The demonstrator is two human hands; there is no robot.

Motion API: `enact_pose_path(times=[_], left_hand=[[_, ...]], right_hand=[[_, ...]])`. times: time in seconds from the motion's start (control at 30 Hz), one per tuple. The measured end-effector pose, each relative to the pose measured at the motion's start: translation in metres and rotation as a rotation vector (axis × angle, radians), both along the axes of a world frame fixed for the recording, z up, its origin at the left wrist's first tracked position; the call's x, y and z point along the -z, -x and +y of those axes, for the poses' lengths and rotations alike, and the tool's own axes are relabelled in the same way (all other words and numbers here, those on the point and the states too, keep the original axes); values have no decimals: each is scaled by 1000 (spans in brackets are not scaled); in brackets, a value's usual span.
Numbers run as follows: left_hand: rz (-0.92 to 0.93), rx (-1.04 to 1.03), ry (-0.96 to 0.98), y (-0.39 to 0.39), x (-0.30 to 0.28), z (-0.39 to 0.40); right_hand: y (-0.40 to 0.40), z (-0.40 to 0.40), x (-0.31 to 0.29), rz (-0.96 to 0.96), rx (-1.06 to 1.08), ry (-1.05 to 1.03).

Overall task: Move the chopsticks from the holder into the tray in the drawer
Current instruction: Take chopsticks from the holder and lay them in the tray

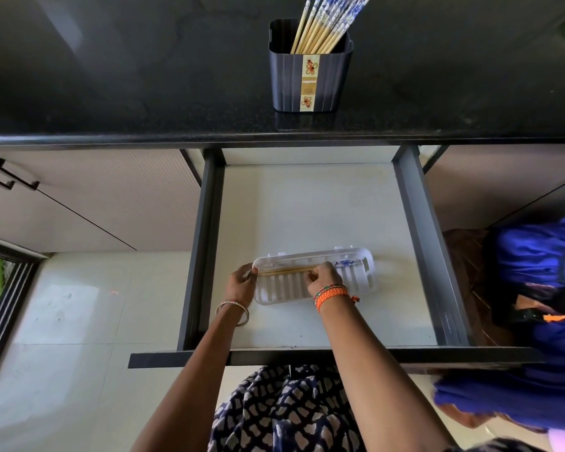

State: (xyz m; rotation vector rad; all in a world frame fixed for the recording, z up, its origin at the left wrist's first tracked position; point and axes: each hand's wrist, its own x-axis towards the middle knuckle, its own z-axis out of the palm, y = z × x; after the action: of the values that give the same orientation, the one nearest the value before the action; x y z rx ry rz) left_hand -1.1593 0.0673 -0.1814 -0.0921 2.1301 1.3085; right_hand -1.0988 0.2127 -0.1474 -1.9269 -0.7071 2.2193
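A dark ribbed holder (310, 81) stands on the black counter and contains several chopsticks (320, 27) with blue-and-white tops. In the open drawer (307, 207) lies a white slotted tray (356, 282). Chopsticks (287, 270) lie lengthwise along the tray's far side, patterned ends to the right. My right hand (323, 277) pinches them near their middle. My left hand (240, 283) holds the tray's left end, fingers at the chopstick tips.
The drawer's dark side rails (206, 243) and front panel (307, 356) frame the tray. A black counter edge (274, 138) overhangs the drawer's back. A second person in blue clothing (542, 288) crouches at the right, close to the drawer's right rail.
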Motion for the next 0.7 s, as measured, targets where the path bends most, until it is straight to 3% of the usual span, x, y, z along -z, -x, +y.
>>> enact_pose_path(times=[0.17,0.27,0.37,0.47,0.6,0.7], left_hand=[[0,-12,16,-1,-6,1],[44,-40,29,3,-22,5],[252,-132,16,22,-54,24],[536,-159,-129,60,-113,61],[847,-3,-201,123,-194,121],[1004,119,-124,163,-233,161]], right_hand=[[-6,1,-8,-65,-74,-131],[-9,4,-16,33,-78,-143],[4,17,-51,128,-69,-198],[44,61,-107,233,-102,-413],[105,138,-188,308,-129,-866],[153,195,-221,239,-161,-1053]])
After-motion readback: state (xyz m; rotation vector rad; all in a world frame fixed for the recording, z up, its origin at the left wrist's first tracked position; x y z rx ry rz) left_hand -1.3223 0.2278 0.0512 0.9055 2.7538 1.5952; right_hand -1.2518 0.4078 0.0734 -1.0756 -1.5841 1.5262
